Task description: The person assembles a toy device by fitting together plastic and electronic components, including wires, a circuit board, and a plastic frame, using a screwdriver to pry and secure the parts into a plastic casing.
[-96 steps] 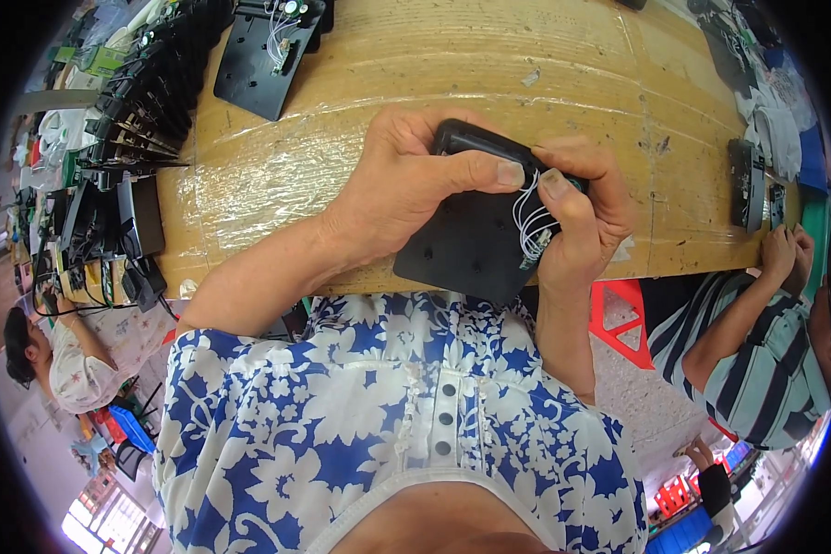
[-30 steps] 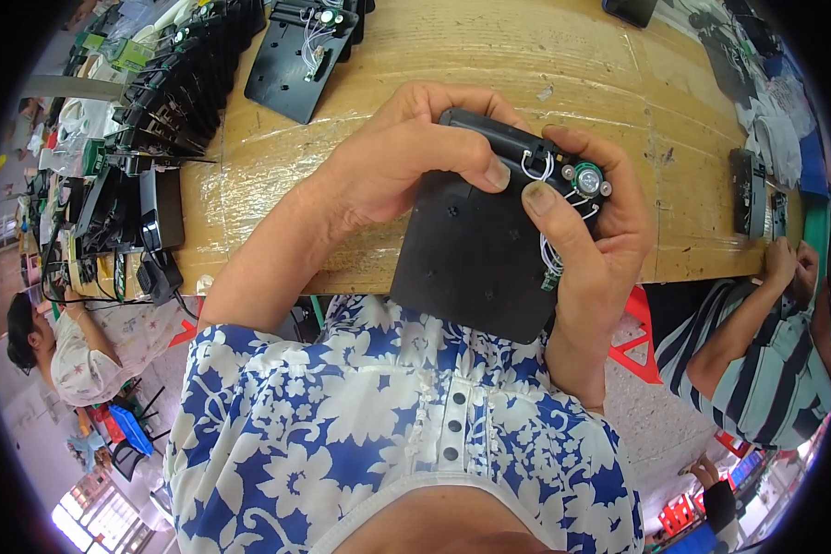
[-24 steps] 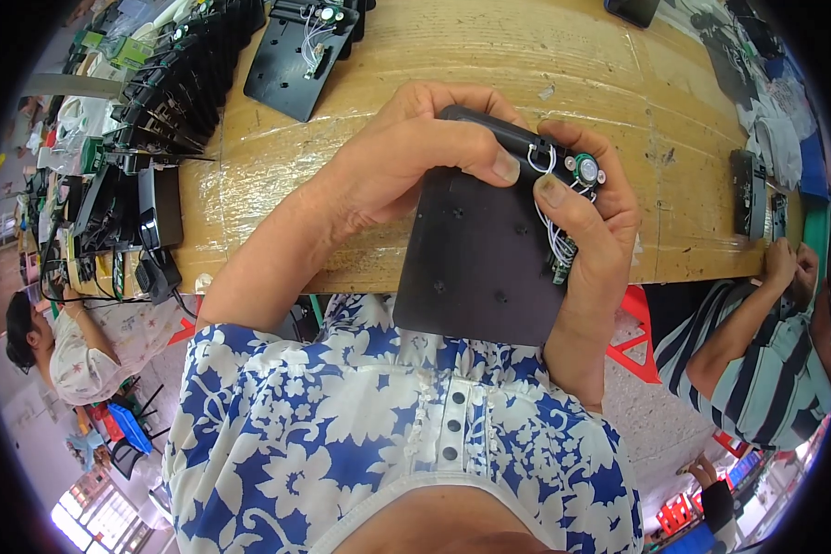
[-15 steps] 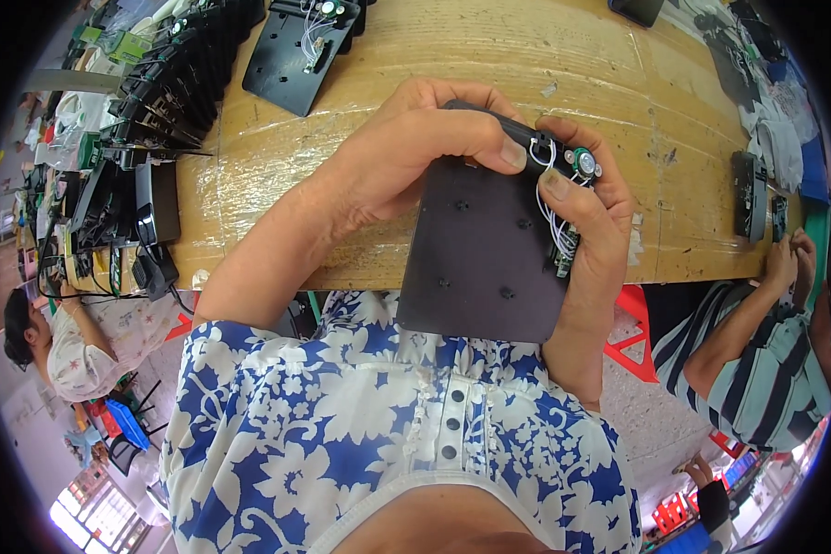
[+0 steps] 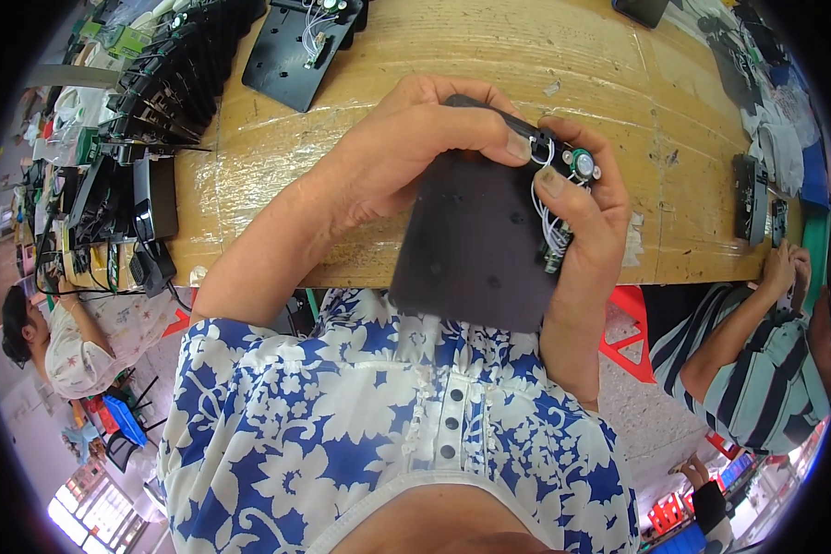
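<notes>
Between my two hands is a black plastic panel [image 5: 471, 235], tilted over the table's front edge. White wires, a small circuit board [image 5: 555, 251] and a round green-rimmed part [image 5: 582, 164] sit along its right side. My left hand [image 5: 443, 138] grips the panel's far edge, the thumb pressing on top near the wires and the fingers behind it. Around the right edge wraps my right hand [image 5: 593, 208], its thumb resting by the white wires [image 5: 540, 189]. The fingers under the panel are mostly hidden.
A similar black panel with wires [image 5: 286, 60] lies on the wooden table [image 5: 415, 55] ahead. A long row of black panels [image 5: 171, 92] curves along the left, beside black boxes [image 5: 157, 198]. At right, a co-worker's hands [image 5: 785, 268] are near a black part [image 5: 750, 198]. Another person sits far left.
The panel has tilted slightly, its near edge shifting a little up and left. Both hands keep their hold, with the thumbs barely moved.
</notes>
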Demonstrator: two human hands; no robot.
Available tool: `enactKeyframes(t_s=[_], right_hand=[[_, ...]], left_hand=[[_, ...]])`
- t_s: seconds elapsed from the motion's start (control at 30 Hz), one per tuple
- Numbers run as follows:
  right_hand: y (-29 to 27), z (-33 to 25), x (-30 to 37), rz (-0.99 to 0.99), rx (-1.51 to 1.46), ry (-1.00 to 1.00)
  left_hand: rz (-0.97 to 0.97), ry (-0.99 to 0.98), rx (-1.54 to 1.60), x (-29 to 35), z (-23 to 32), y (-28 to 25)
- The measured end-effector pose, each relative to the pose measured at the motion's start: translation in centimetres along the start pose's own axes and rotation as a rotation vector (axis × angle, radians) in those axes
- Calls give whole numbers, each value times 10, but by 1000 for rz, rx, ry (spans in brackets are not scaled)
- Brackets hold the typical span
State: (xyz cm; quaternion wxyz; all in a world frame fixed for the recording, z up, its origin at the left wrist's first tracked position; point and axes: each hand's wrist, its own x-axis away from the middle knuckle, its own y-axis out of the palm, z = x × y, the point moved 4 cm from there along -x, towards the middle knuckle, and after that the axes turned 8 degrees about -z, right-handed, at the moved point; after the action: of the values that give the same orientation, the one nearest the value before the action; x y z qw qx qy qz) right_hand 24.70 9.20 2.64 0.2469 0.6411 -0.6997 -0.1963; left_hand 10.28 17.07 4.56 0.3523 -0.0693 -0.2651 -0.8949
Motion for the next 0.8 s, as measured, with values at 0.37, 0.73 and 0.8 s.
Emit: enactKeyframes(t_s=[0.37, 0.73, 0.8], right_hand=[[6, -25, 18, 376, 815, -774], [42, 7, -6, -206, 400, -376], [50, 15, -21, -462, 323, -297]], left_hand=[[177, 733, -1040, 22, 14, 31], [360, 686, -1233, 64, 26, 7], [502, 675, -1374, 72, 27, -8]])
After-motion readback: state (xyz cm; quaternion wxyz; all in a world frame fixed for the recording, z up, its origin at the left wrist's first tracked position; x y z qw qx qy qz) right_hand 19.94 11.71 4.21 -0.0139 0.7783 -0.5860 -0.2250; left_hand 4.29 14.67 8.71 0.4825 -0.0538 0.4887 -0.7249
